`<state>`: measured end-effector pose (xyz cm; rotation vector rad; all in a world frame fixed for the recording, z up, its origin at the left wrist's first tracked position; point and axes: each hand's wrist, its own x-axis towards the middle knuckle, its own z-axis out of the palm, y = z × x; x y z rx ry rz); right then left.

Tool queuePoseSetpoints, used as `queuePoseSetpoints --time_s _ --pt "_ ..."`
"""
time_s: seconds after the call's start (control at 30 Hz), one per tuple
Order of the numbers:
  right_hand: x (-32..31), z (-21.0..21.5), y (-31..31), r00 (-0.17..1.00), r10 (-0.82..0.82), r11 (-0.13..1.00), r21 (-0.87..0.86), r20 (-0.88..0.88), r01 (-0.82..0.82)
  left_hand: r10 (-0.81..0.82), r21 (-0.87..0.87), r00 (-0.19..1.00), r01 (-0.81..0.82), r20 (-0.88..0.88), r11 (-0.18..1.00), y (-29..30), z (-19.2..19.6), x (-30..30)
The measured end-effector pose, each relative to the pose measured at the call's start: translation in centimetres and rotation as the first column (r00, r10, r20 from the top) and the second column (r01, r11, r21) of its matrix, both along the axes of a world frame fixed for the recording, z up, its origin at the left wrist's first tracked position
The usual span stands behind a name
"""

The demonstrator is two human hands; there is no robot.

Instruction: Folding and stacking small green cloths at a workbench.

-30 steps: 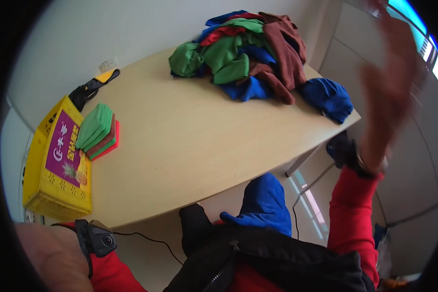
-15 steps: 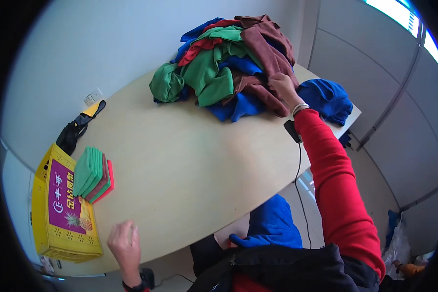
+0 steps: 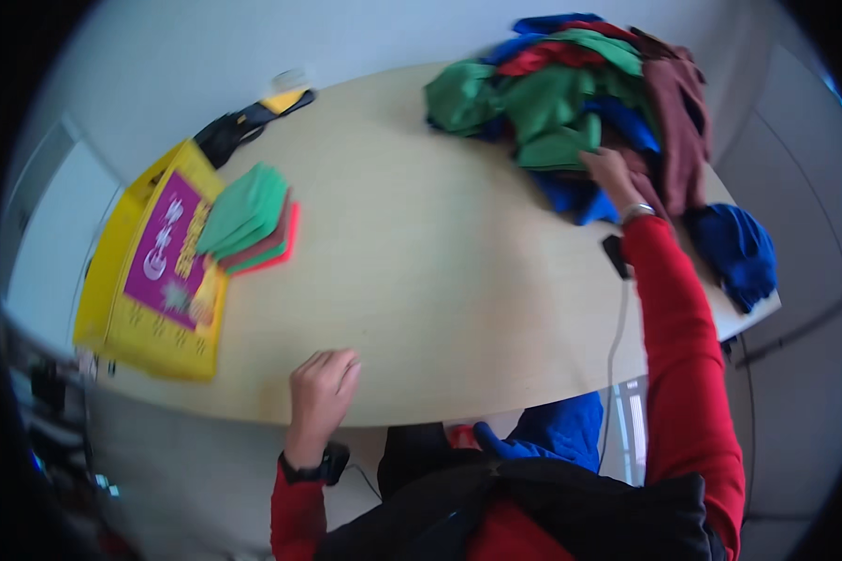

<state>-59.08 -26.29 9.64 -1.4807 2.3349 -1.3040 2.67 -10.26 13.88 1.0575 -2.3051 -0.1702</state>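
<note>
A big loose heap of cloths in green, red, blue and brown lies at the far right of the table. My right hand (image 3: 611,178) is at the heap's near side, its fingers closed on the lower edge of a green cloth (image 3: 557,131). Beside it hangs a long brown cloth (image 3: 675,131). My left hand (image 3: 324,388) hovers by the table's near edge with its fingers curled in and nothing visible in them. To its far left, a stack of folded cloths (image 3: 251,213), green with brown and red ones, leans against a yellow box (image 3: 150,271).
A crumpled blue cloth (image 3: 734,252) lies at the table's right corner. Near my right wrist sits a small black device (image 3: 616,254) with a cable hanging off the edge. A black and yellow strap-like item (image 3: 243,126) lies by the wall. Blue fabric (image 3: 561,430) covers my lap.
My view has swung left, so everything sits further right. My right hand has left the brown cloth and taken the green cloth's edge. My left hand stays curled.
</note>
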Motion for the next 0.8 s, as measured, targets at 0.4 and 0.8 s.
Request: queuePoseSetpoints --time_s 0.4,0.8 --pt "19.4 17.2 13.9 0.726 0.487 0.871 -0.207 0.485 -0.445 -0.017 0.017 0.995 0.018 -0.096 1.0 3.6 0.3 0.6" --pt "32.7 17.0 19.2 -0.007 0.571 0.609 -0.43 0.821 -0.667 -0.133 -0.204 0.875 0.04 -0.465 0.978 6.1 4.6 -2.8"
